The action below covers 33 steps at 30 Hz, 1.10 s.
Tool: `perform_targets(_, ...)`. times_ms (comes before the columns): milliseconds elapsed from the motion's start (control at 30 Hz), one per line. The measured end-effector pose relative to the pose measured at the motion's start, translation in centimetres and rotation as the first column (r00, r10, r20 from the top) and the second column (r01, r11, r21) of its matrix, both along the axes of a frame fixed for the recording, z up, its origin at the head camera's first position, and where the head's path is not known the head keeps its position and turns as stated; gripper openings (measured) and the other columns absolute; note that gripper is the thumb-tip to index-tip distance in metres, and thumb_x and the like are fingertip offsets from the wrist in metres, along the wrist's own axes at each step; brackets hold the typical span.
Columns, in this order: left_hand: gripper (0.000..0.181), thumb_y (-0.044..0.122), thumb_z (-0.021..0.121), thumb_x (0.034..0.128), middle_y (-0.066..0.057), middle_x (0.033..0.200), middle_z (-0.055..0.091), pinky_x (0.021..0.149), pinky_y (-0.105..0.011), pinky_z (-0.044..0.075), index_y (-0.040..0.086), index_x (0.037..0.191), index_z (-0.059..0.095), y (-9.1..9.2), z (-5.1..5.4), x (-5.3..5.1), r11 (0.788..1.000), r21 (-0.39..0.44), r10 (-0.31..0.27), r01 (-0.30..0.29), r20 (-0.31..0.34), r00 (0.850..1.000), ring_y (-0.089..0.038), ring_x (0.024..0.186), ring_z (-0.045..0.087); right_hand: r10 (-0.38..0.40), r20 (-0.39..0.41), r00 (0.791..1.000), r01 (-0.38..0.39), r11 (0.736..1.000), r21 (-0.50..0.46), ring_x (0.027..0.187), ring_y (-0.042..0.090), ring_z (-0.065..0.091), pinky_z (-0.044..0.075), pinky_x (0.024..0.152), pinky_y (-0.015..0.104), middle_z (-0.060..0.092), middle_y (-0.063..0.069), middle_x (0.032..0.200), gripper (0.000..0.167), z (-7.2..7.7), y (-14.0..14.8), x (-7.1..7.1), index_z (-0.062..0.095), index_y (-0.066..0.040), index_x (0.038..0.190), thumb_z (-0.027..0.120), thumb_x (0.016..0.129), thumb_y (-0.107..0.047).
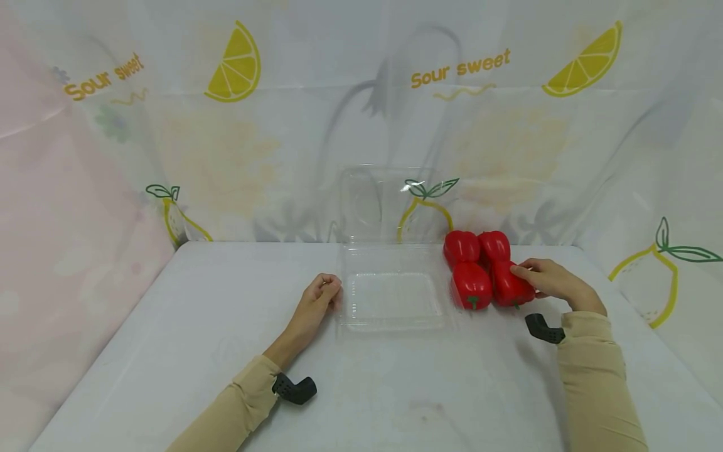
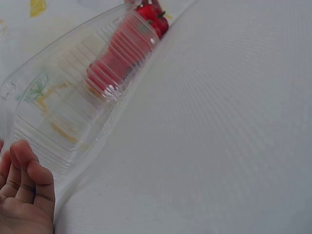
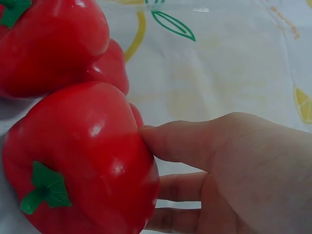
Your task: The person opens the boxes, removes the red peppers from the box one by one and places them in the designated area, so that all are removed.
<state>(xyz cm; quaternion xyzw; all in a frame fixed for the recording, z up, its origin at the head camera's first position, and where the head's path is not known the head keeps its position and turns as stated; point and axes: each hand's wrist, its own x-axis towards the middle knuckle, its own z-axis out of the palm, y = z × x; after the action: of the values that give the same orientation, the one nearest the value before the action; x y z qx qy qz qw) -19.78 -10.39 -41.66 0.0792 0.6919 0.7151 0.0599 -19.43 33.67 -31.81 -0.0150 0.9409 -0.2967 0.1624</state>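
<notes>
Several red bell peppers with green stems stand bunched right of a clear plastic box point(image 1: 395, 320), whose lid point(image 1: 369, 204) is raised at the back. My right hand point(image 1: 550, 279) holds the front right bell pepper point(image 1: 511, 285) by its right side. In the right wrist view the thumb point(image 3: 180, 141) lies on that pepper point(image 3: 97, 146), with other fingers lower down, partly hidden behind it. My left hand point(image 1: 319, 298) pinches the box's left edge with bent fingers. From the left wrist view, these fingers point(image 2: 41, 183) stand against the box wall point(image 2: 63, 112), and peppers show red through the plastic.
A white table point(image 1: 226, 314) carries everything. Behind it hangs a pale curtain point(image 1: 316, 125) printed with lemons. A black wrist device point(image 1: 295, 389) is strapped to the left sleeve, another wrist device point(image 1: 544, 329) to the right one.
</notes>
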Motion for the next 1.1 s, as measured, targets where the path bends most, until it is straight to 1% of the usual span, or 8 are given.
perform_targets(233,0.020,0.024,0.047,0.0999,0.000,0.074,0.051,0.066,-0.022,0.041,0.005,0.105,0.047,0.0,0.1,0.0,1.000,-0.006,0.003,-0.003,-0.001,1.000,-0.011,0.068,0.048,-0.019,0.005,1.000,0.019,1.000,0.017,0.092,0.024,0.058,0.055,0.077,0.038,0.056,0.027,0.111,0.064,-0.3,-0.1,-0.2,0.038,0.014,0.129,0.040,0.099,-0.042)
perform_targets(533,0.020,0.023,0.046,0.1001,0.000,0.074,0.051,0.065,-0.022,0.041,0.004,0.106,0.048,0.0,0.0,0.0,1.000,-0.011,0.008,-0.008,-0.007,1.000,-0.011,0.068,0.048,-0.014,-0.005,1.000,0.014,0.999,0.031,0.090,0.025,0.058,0.055,0.076,0.039,0.057,0.025,0.107,0.065,-0.5,0.1,-0.4,0.039,0.014,0.129,0.034,0.100,-0.044)
perform_targets(700,0.018,0.023,0.046,0.1002,-0.002,0.075,0.051,0.065,-0.022,0.040,0.005,0.105,0.048,0.0,0.1,0.0,1.000,-0.012,0.014,-0.014,0.000,1.000,-0.011,0.068,0.048,-0.020,-0.006,1.000,0.020,1.000,0.023,0.088,0.023,0.057,0.055,0.076,0.038,0.058,0.020,0.101,0.063,-0.5,0.1,-0.3,0.042,0.012,0.127,0.031,0.100,-0.045)
perform_targets(800,0.018,0.022,0.045,0.1005,-0.002,0.076,0.051,0.065,-0.022,0.040,0.005,0.105,0.048,0.1,0.1,0.0,1.000,-0.020,0.020,-0.020,0.007,1.000,-0.012,0.068,0.048,-0.017,-0.017,1.000,0.017,1.000,0.016,0.086,0.023,0.056,0.054,0.076,0.039,0.057,0.017,0.097,0.063,-0.2,0.1,-0.2,0.042,0.012,0.126,0.030,0.101,-0.044)
perform_targets(900,0.020,0.023,0.044,0.1008,-0.002,0.078,0.052,0.066,-0.022,0.041,0.004,0.107,0.048,0.1,0.1,0.0,0.999,-0.030,0.029,-0.028,0.013,1.000,-0.012,0.069,0.048,-0.011,-0.043,0.999,0.012,1.000,0.019,0.086,0.024,0.057,0.055,0.076,0.041,0.058,0.020,0.098,0.062,0.2,0.1,0.0,0.042,0.013,0.126,0.031,0.101,-0.042)
perform_targets(1100,0.027,0.025,0.044,0.1008,-0.001,0.077,0.051,0.067,-0.022,0.041,0.001,0.110,0.048,0.1,0.2,-0.1,0.998,-0.043,0.035,-0.035,0.007,0.999,-0.012,0.069,0.048,-0.016,-0.082,0.997,0.018,0.999,0.034,0.088,0.026,0.061,0.055,0.077,0.041,0.058,0.029,0.109,0.062,0.8,0.1,0.4,0.040,0.013,0.128,0.032,0.101,-0.043)
